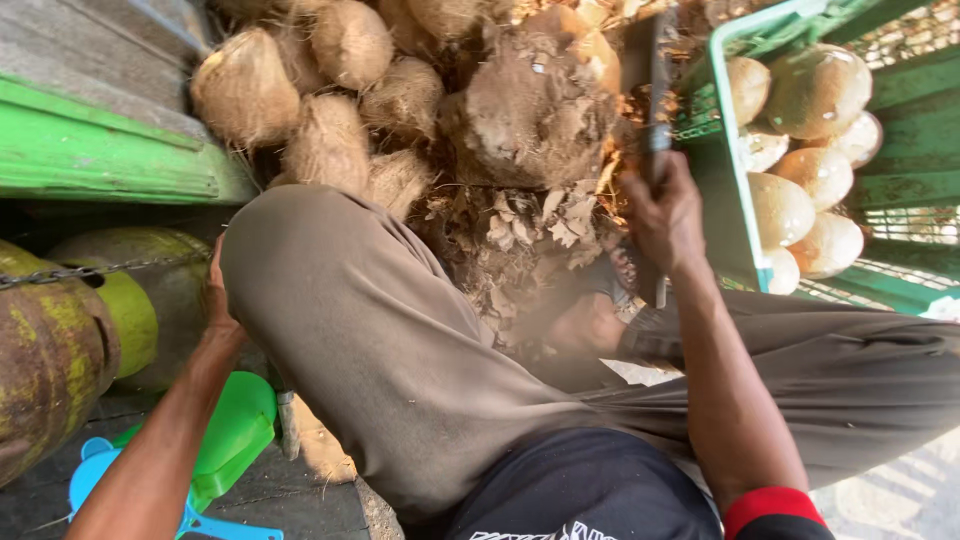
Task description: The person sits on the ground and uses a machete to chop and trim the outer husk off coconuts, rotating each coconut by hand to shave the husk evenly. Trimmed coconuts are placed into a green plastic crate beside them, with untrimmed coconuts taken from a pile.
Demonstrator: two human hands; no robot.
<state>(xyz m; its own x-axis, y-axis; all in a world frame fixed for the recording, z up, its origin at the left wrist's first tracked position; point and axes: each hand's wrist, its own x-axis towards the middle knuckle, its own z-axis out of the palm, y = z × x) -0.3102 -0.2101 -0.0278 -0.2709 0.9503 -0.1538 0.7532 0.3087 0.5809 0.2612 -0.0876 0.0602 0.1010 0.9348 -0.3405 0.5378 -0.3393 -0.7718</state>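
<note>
Right hand (665, 215) closed on cleaver (655, 90), centre-right; left hand (215, 290) hidden behind knee, grip unclear. Risk: blade slips toward foot (590, 325).

Light: bright daylight, strongest at right
Shadow: deep below the bent knee (330, 300)
Blur: dark blade (655, 90) smeared
Edges: wide-angle bending

Two hands in view: left hand (216, 290), right hand (665, 215). One long dark blade (657, 90). One green plastic crate (712, 160) with about eight pale peeled coconuts (818, 90). Roughly nine brown husked coconuts (245, 90) piled, exact count unclear. One green gas cylinder (150, 290). One rusty cylinder (45, 350). One green funnel (235, 430).
</note>
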